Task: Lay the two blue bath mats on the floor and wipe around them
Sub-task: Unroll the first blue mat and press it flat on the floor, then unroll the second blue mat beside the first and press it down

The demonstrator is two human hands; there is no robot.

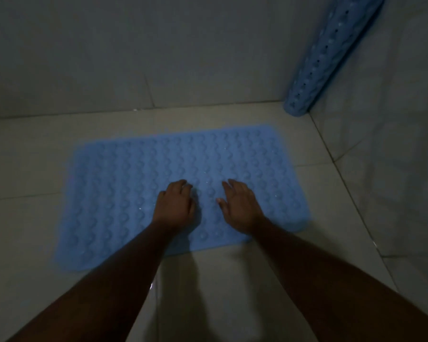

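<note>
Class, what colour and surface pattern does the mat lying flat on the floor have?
The flat mat is light blue, covered in rows of round bumps; the head view shows it.

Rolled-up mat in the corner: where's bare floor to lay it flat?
Widest bare floor lies left of the flat mat, and in the near strip under the arms. A thinner strip runs between its far edge and the back wall. Crowded: the wedge by the right wall, where the rolled mat stands.
</note>
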